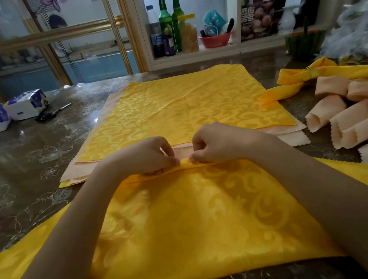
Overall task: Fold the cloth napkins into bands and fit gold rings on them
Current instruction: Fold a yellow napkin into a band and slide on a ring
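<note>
We pinch the first fold of the yellow napkin (pixel 188 220) in both grips, left hand (pixel 150 157) and right hand (pixel 216 144); the flat stack (pixel 181 107) mid-desk awaits folding.

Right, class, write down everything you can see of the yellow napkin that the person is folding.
The yellow napkin is a glossy golden cloth with a woven scroll pattern, damask by the look of it. It lies spread on the table, nearest the person. Its far edge is turned over into a narrow fold, which the left hand and the right hand pinch side by side near its middle. Both forearms reach over it, and the folded edge meets the stack of flat napkins beyond.
</note>
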A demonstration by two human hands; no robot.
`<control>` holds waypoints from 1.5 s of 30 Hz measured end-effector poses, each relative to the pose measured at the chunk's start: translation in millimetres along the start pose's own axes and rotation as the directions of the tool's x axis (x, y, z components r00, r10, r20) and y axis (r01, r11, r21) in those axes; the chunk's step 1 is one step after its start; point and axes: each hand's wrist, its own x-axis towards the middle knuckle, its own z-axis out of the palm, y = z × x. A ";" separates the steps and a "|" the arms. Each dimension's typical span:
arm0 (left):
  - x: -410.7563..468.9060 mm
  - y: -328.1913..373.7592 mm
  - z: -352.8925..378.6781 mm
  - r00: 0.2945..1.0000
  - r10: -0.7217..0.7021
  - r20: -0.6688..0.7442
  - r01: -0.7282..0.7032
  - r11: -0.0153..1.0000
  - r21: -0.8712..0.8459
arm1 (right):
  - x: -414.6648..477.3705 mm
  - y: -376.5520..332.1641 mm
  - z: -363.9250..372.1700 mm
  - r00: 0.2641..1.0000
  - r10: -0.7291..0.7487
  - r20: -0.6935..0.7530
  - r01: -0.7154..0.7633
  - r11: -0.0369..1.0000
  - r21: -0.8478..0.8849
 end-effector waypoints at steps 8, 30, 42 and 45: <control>-2.8 3.0 4.9 0.996 0.040 -0.080 -0.026 0.986 0.167 | -3.6 9.0 -8.7 0.997 0.059 0.052 -0.063 0.995 0.081; -66.7 12.0 32.1 0.904 0.196 -0.380 -0.014 0.902 0.432 | -62.5 -26.5 13.4 0.984 -0.147 -0.098 0.089 0.891 -0.446; -48.7 -8.7 61.4 0.921 0.142 -0.362 0.025 0.907 0.419 | -40.8 -31.8 51.5 0.982 -0.068 -0.174 0.008 0.946 -0.324; -39.9 -16.2 64.7 0.944 0.100 -0.316 0.059 0.886 0.459 | -54.1 -17.1 53.1 1.000 -0.007 -0.004 0.006 0.982 -0.188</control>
